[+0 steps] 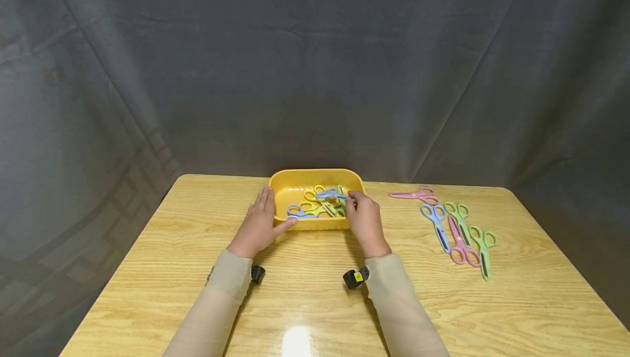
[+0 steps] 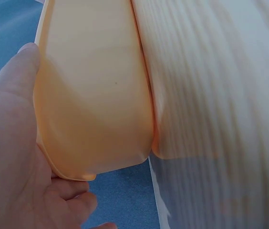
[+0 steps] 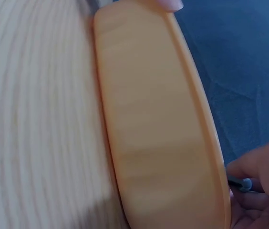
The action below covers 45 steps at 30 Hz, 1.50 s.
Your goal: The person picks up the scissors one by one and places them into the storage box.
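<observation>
A yellow plastic tray (image 1: 315, 226) sits near the table's far edge and holds several scissors, among them yellow scissors (image 1: 310, 207) and a lower blue pair (image 1: 297, 211). My left hand (image 1: 257, 223) rests against its left end, fingers straight along that side and thumb on the front rim. The left wrist view shows that thumb touching the tray wall (image 2: 96, 86). Over the tray's right part, my right hand (image 1: 365, 220) pinches blue scissors (image 1: 327, 195) by the blade end, handles pointing left. Only a small tip (image 3: 242, 183) shows between the fingers in the right wrist view.
Right of the tray, several scissors lie on the wooden table (image 1: 305, 302): pink scissors (image 1: 415, 195) at the back, blue scissors (image 1: 437, 226), a second pink pair (image 1: 461, 245) and green scissors (image 1: 484, 250). A dark curtain (image 1: 295, 72) hangs behind the table.
</observation>
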Motion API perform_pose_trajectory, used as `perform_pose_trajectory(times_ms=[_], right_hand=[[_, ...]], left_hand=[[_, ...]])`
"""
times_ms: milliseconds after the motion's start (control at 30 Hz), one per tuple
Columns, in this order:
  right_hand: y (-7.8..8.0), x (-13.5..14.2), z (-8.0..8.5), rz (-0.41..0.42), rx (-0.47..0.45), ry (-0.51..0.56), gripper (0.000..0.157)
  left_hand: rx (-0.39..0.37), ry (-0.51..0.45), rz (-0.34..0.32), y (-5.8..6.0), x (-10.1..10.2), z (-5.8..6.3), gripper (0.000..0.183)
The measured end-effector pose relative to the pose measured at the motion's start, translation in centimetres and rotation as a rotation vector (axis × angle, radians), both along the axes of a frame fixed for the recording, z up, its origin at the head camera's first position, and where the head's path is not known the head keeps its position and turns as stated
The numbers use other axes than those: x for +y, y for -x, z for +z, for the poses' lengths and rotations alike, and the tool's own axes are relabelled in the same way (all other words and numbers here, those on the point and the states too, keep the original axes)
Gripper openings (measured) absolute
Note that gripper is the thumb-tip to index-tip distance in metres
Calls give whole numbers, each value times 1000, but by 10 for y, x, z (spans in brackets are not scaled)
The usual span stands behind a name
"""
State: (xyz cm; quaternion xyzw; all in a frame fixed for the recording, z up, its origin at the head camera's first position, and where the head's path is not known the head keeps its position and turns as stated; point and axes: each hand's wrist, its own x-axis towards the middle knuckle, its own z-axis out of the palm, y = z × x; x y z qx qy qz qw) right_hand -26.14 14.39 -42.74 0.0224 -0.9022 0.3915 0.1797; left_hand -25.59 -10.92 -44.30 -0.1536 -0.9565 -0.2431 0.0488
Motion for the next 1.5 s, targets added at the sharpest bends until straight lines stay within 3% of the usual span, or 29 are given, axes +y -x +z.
perform_pose_trajectory(times_ms=[267, 467, 900, 1500], right_hand=[[0, 5, -1, 0, 65, -78, 21], [0, 1, -4, -15, 57, -108, 20], [-2, 0, -4, 1, 45, -97, 12], [-1, 1, -2, 27, 45, -103, 16]], left_hand=[[-11, -7, -5, 1, 0, 1, 107], [-15, -3, 1, 1, -1, 0, 107], [0, -4, 1, 1, -1, -1, 107], [-3, -4, 2, 1, -1, -1, 107]])
